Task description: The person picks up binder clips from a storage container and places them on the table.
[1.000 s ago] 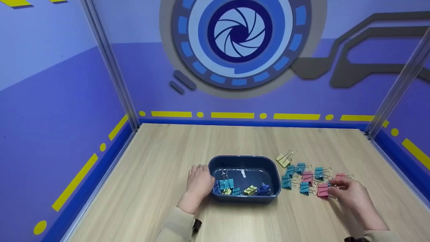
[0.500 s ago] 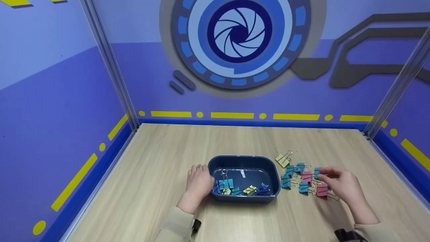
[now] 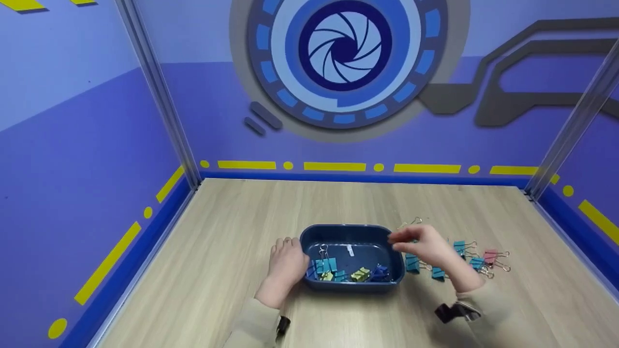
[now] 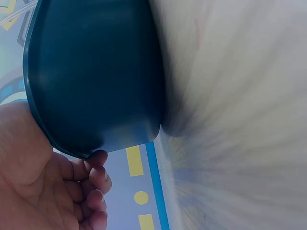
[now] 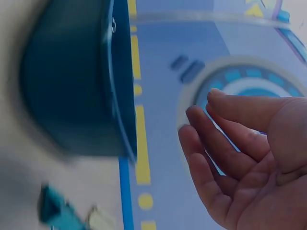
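Note:
My left hand [image 3: 287, 263] grips the left side of the dark blue bin [image 3: 343, 287]. In the left wrist view, the hand's [image 4: 53, 191] curled fingers meet the bin's [image 4: 96, 72] rim corner; the thumb is hidden. Teal clips [image 3: 329, 264], yellow clips [image 3: 360, 274] and blue clips [image 3: 380, 272] lie inside the bin. Over its right rim hovers my right hand [image 3: 420, 244]; the right wrist view shows this hand [image 5: 244, 158] empty, thumb and fingers apart, beside the bin [image 5: 72, 86]. My right hand and arm partly cover the loose clips.
Right of the bin lie loose teal clips [image 3: 412, 263], a pink clip [image 3: 490, 256] and a partly hidden yellow clip [image 3: 402, 224]. A small white piece [image 3: 350, 250] is on the bin's floor. Printed panels [image 3: 338, 145] stand behind and beside the wooden table [image 3: 232, 212].
My right hand has moved left from the loose clips to the bin's right rim, now covering part of the pile. My left hand and the bin have stayed in place.

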A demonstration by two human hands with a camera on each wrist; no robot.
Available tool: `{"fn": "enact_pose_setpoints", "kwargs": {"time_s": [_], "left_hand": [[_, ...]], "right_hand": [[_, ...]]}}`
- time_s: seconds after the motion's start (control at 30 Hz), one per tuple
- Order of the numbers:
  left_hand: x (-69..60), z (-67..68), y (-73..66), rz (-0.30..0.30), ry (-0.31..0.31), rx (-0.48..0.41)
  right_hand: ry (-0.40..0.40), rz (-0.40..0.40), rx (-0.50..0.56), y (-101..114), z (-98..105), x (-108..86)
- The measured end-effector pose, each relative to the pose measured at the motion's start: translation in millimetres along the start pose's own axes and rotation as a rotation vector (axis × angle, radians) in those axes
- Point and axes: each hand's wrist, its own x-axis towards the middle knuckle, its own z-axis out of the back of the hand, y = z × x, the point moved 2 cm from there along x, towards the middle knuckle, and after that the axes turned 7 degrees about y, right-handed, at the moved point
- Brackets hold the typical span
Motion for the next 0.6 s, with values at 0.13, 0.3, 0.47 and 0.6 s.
{"fn": "enact_pose_setpoints", "kwargs": {"time_s": [0.13,0.3,0.47,0.6], "left_hand": [[-0.2,0.1,-0.3,-0.005,-0.018,0.008],[-0.8,-0.1,0.1,0.0,-0.008,0.011],[-0.5,-0.7,0.2,-0.006,-0.014,0.012],[0.1,-0.3,0.2,-0.008,-0.016,0.012]], "right_hand": [[0.106,0.057,0.022,13.4,-18.8,21.3],[0.228,0.115,0.05,26.5,-39.1,43.4],[0.284,0.154,0.046,33.5,-58.6,59.9],[0.311,0.178,-0.002,38.0,-76.0,69.4]]}}
